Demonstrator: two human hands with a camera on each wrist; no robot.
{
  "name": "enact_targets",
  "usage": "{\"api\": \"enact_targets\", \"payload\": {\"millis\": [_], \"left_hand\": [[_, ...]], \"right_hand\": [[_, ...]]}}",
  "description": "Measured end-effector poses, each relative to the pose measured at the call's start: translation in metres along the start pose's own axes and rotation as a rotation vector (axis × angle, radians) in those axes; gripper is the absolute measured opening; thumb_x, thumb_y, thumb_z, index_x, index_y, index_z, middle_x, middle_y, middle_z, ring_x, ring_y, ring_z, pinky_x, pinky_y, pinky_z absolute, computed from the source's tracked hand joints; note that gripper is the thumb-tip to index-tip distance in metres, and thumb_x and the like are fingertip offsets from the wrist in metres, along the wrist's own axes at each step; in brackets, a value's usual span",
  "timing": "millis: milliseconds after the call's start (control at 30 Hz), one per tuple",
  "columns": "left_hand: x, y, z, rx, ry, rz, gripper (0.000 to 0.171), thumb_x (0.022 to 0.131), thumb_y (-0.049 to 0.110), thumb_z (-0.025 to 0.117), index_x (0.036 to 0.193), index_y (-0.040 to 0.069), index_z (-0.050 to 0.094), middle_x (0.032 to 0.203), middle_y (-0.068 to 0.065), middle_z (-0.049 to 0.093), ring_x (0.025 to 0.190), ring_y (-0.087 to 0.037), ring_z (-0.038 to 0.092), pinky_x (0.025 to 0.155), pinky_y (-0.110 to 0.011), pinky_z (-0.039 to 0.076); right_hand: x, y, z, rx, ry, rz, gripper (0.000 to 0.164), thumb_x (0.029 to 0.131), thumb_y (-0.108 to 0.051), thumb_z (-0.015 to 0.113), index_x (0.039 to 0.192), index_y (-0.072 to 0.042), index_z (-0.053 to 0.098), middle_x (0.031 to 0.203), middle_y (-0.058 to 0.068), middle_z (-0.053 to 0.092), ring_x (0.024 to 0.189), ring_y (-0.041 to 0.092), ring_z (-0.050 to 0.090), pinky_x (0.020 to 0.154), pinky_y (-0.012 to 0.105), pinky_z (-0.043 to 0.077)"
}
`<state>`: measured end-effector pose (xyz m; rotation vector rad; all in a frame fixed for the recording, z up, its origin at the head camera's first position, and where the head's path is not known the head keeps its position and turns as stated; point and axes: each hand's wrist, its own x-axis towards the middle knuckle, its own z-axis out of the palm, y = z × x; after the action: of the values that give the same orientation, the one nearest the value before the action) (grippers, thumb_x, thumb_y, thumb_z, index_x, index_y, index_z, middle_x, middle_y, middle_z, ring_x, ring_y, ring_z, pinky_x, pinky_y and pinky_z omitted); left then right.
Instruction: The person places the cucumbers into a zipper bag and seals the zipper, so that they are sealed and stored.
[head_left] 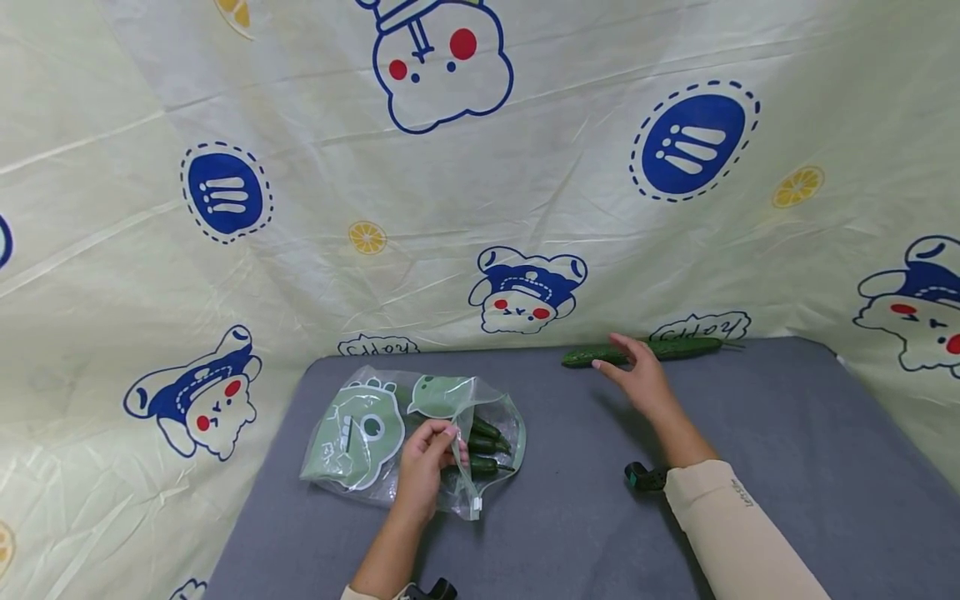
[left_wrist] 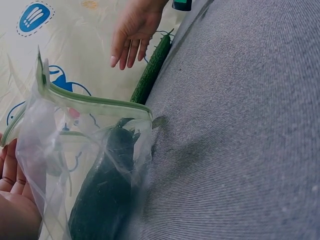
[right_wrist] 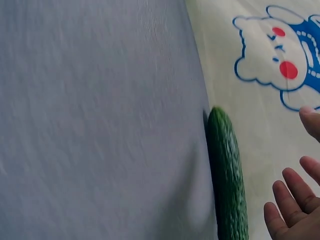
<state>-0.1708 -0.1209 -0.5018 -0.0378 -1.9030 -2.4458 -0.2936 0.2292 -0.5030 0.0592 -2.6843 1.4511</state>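
My left hand [head_left: 426, 462] pinches the upper edge of a clear zip bag [head_left: 318, 450] with green cartoon prints. Through the plastic show several dark green peppers [head_left: 487, 446]; in the left wrist view they blur into one dark shape [left_wrist: 102, 195]. The bag's mouth, with its green strip [left_wrist: 100, 100], gapes toward the right. At the table's back edge lies a long green cucumber [head_left: 686, 348]. Just above it hovers my right hand [head_left: 643, 382], fingers spread and apart from the cucumber [right_wrist: 227, 175] in the right wrist view.
A grey cloth-covered table [head_left: 570, 517] carries everything. Behind its back edge hangs a pale printed curtain [head_left: 315, 275], close against the cucumber. A white slider [head_left: 476, 505] sits at the bag's near corner.
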Motion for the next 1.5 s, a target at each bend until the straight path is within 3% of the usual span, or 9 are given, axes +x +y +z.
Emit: {"api": "enact_targets", "payload": {"millis": [300, 567, 867, 1000, 1267, 1500], "left_hand": [[0.000, -0.001, -0.001, -0.005, -0.002, 0.008, 0.032, 0.100, 0.008, 0.056, 0.107, -0.022, 0.047, 0.073, 0.000, 0.063, 0.062, -0.010, 0.063, 0.063, -0.024, 0.059], [0.000, -0.001, -0.001, -0.003, -0.002, 0.006, 0.031, 0.101, 0.007, 0.055, 0.106, -0.023, 0.047, 0.073, 0.000, 0.063, 0.061, -0.010, 0.063, 0.062, -0.024, 0.058], [0.000, -0.001, -0.002, -0.002, -0.007, 0.018, 0.032, 0.101, 0.008, 0.055, 0.106, -0.023, 0.047, 0.073, 0.000, 0.063, 0.061, -0.010, 0.064, 0.063, -0.023, 0.058], [0.001, -0.002, -0.002, -0.003, -0.010, 0.026, 0.033, 0.100, 0.008, 0.055, 0.106, -0.023, 0.046, 0.073, 0.001, 0.063, 0.062, -0.009, 0.063, 0.063, -0.023, 0.058], [0.002, -0.005, -0.003, -0.006, -0.011, 0.031, 0.032, 0.100, 0.007, 0.055, 0.106, -0.023, 0.047, 0.073, 0.001, 0.064, 0.062, -0.009, 0.063, 0.063, -0.023, 0.058], [0.003, -0.005, -0.003, -0.004, -0.009, 0.025, 0.032, 0.100, 0.008, 0.055, 0.106, -0.023, 0.047, 0.073, 0.001, 0.064, 0.062, -0.010, 0.063, 0.063, -0.023, 0.058]], "right_hand": [[0.020, 0.017, -0.024, -0.128, -0.042, 0.016, 0.089, 0.093, -0.051, 0.068, 0.158, -0.005, 0.029, 0.158, 0.028, 0.030, 0.145, 0.050, 0.029, 0.114, 0.070, 0.029], [0.034, 0.019, -0.046, -0.199, -0.109, 0.062, 0.089, 0.094, -0.049, 0.067, 0.160, -0.008, 0.023, 0.164, 0.031, 0.015, 0.148, 0.055, 0.019, 0.112, 0.075, 0.026], [0.048, 0.030, -0.060, -0.286, -0.179, 0.063, 0.093, 0.093, -0.054, 0.066, 0.160, -0.005, 0.023, 0.164, 0.031, 0.015, 0.148, 0.055, 0.016, 0.113, 0.075, 0.025], [0.049, 0.037, -0.066, -0.313, -0.190, 0.081, 0.097, 0.092, -0.057, 0.066, 0.160, -0.003, 0.022, 0.163, 0.034, 0.015, 0.147, 0.057, 0.016, 0.113, 0.075, 0.024], [0.045, 0.052, -0.070, -0.429, -0.235, 0.085, 0.106, 0.089, -0.064, 0.066, 0.159, 0.001, 0.020, 0.159, 0.038, 0.017, 0.144, 0.059, 0.016, 0.114, 0.078, 0.007], [0.035, 0.059, -0.074, -0.488, -0.184, 0.032, 0.094, 0.090, -0.057, 0.068, 0.154, 0.002, 0.033, 0.157, 0.039, 0.021, 0.143, 0.061, 0.016, 0.116, 0.075, 0.006]]}}
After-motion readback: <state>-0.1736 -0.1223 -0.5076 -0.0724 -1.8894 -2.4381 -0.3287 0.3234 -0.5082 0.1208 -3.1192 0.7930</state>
